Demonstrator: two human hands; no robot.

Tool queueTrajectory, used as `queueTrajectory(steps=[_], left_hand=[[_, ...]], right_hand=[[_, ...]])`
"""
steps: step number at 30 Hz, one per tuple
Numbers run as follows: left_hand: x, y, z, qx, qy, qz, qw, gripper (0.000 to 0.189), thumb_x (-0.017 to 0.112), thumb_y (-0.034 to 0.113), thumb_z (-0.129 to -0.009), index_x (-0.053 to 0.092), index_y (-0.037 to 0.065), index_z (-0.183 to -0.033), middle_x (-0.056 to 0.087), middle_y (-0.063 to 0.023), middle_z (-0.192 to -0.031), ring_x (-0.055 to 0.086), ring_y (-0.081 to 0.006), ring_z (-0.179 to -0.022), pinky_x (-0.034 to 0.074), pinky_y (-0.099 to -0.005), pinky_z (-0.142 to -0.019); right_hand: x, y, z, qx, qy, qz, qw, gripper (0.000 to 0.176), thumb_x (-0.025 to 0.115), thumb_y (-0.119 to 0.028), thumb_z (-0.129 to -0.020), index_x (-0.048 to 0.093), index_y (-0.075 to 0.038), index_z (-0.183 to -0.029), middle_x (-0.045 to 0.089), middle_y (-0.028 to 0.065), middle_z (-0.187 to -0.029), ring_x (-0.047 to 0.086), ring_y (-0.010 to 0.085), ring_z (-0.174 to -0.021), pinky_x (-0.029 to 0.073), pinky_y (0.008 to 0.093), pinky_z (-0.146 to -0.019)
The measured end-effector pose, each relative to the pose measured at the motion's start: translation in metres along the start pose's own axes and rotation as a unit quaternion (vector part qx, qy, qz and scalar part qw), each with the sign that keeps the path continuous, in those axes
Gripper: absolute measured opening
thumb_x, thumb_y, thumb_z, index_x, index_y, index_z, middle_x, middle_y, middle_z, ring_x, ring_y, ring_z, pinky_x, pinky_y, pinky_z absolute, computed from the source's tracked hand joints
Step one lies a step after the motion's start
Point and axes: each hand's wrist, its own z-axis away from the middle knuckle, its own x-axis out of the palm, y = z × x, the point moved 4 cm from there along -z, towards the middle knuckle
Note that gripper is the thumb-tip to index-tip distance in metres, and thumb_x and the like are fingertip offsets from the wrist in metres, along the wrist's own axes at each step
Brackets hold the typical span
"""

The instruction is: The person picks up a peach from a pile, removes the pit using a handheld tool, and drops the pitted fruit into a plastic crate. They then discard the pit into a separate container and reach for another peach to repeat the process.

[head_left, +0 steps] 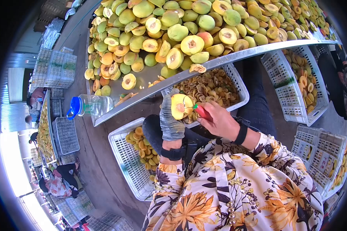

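Note:
My left hand [170,117], in a grey glove, holds a halved yellow fruit [179,106] with its cut face up. My bare right hand [218,120] is wrapped round the red handle [202,112] of a small tool with a green collar. Its thin curved metal end lies at the right side of the fruit's cut face, near the centre. Both hands are just below the metal table edge [150,89], over a white crate [241,86] of brown and yellow fruit scraps [216,86].
Green and yellow fruit [177,32], whole and halved, is heaped on the table. A clear bottle with a blue cap [76,106] stands by its left corner. Crates of fruit halves stand at lower left [133,181] and right [290,96]. Other people [61,181] are far left.

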Motion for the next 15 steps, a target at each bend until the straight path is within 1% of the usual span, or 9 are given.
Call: queueTrajectory(steps=[1, 2, 3, 5, 6, 8, 12, 13, 15], left_hand=[[0.001, 0.000, 0.001, 0.000, 0.000, 0.000, 1.000, 0.044, 0.048, 0.048, -0.084, 0.055, 0.011, -0.105, 0.061, -0.0051, -0.083, 0.058, -0.0132, -0.058, 0.041, -0.0202, -0.035], [0.002, 0.000, 0.002, 0.002, -0.004, 0.026, 1.000, 0.041, 0.049, 0.040, -0.086, 0.053, 0.006, -0.107, 0.058, -0.0058, -0.092, 0.057, -0.0143, -0.073, 0.045, -0.0237, -0.056], [0.003, 0.000, 0.003, 0.004, -0.008, 0.051, 0.999, 0.039, 0.051, 0.032, -0.087, 0.052, 0.001, -0.110, 0.056, -0.0065, -0.100, 0.056, -0.0155, -0.087, 0.048, -0.0271, -0.076], [0.001, -0.004, 0.001, 0.019, -0.007, 0.037, 0.999, 0.040, 0.051, 0.032, -0.087, 0.051, 0.000, -0.112, 0.056, -0.0065, -0.102, 0.055, -0.0149, -0.088, 0.048, -0.0269, -0.078], [0.001, -0.004, 0.001, 0.034, -0.006, 0.024, 0.999, 0.041, 0.052, 0.031, -0.087, 0.050, 0.000, -0.114, 0.055, -0.0065, -0.104, 0.054, -0.0142, -0.090, 0.047, -0.0266, -0.079], [0.003, -0.006, 0.000, 0.049, -0.011, 0.013, 0.999, 0.041, 0.052, 0.031, -0.088, 0.050, 0.001, -0.115, 0.055, -0.0063, -0.105, 0.053, -0.0135, -0.092, 0.045, -0.0262, -0.080], [0.014, -0.004, 0.004, 0.110, -0.021, -0.016, 0.994, 0.042, 0.050, 0.033, -0.089, 0.051, 0.001, -0.116, 0.054, -0.0060, -0.107, 0.050, -0.0125, -0.095, 0.043, -0.0262, -0.084], [0.016, -0.004, 0.005, 0.109, -0.022, -0.015, 0.994, 0.042, 0.050, 0.033, -0.089, 0.051, 0.001, -0.116, 0.054, -0.0060, -0.107, 0.050, -0.0125, -0.095, 0.043, -0.0262, -0.084], [0.022, 0.001, 0.008, 0.155, -0.028, -0.070, 0.985, 0.043, 0.049, 0.035, -0.089, 0.052, 0.001, -0.114, 0.053, -0.0061, -0.108, 0.049, -0.0132, -0.097, 0.042, -0.0269, -0.086]], right_hand=[[0.001, 0.000, 0.001, 0.027, 0.003, -0.015, 1.000, 0.033, 0.061, -0.016, -0.077, 0.046, 0.000, -0.101, 0.057, 0.0216, -0.080, 0.057, 0.0375, -0.072, 0.045, 0.0409, -0.061], [0.002, 0.000, 0.001, 0.054, 0.007, -0.031, 0.998, 0.029, 0.062, -0.014, -0.076, 0.047, -0.001, -0.097, 0.056, 0.0208, -0.080, 0.057, 0.0366, -0.072, 0.045, 0.0413, -0.062], [0.001, -0.004, 0.001, 0.054, 0.007, -0.031, 0.998, 0.029, 0.062, -0.014, -0.076, 0.047, -0.001, -0.097, 0.056, 0.0208, -0.080, 0.057, 0.0366, -0.072, 0.045, 0.0413, -0.062], [0.000, -0.008, 0.000, 0.115, -0.025, -0.014, 0.993, 0.027, 0.061, -0.012, -0.076, 0.047, -0.002, -0.096, 0.057, 0.0198, -0.073, 0.057, 0.0372, -0.067, 0.044, 0.0421, -0.057], [0.001, -0.007, 0.000, 0.116, -0.025, -0.013, 0.993, 0.027, 0.061, -0.012, -0.076, 0.047, -0.002, -0.096, 0.057, 0.0198, -0.073, 0.057, 0.0372, -0.067, 0.044, 0.0421, -0.057], [0.006, -0.004, 0.001, 0.106, -0.010, -0.043, 0.993, 0.029, 0.060, -0.011, -0.076, 0.046, -0.001, -0.099, 0.054, 0.0209, -0.065, 0.056, 0.0398, -0.063, 0.043, 0.0422, -0.053], [0.010, -0.003, 0.004, 0.104, -0.032, -0.056, 0.992, 0.026, 0.058, -0.010, -0.076, 0.043, -0.001, -0.096, 0.053, 0.0219, -0.063, 0.055, 0.0405, -0.061, 0.042, 0.0433, -0.051], [0.011, -0.003, 0.005, 0.107, -0.030, -0.053, 0.992, 0.026, 0.057, -0.008, -0.076, 0.042, -0.001, -0.095, 0.052, 0.0224, -0.061, 0.054, 0.0409, -0.060, 0.041, 0.0436, -0.050], [0.013, -0.002, 0.005, 0.110, -0.028, -0.050, 0.992, 0.025, 0.056, -0.007, -0.076, 0.040, -0.001, -0.095, 0.051, 0.0229, -0.059, 0.054, 0.0413, -0.058, 0.040, 0.0440, -0.048]])
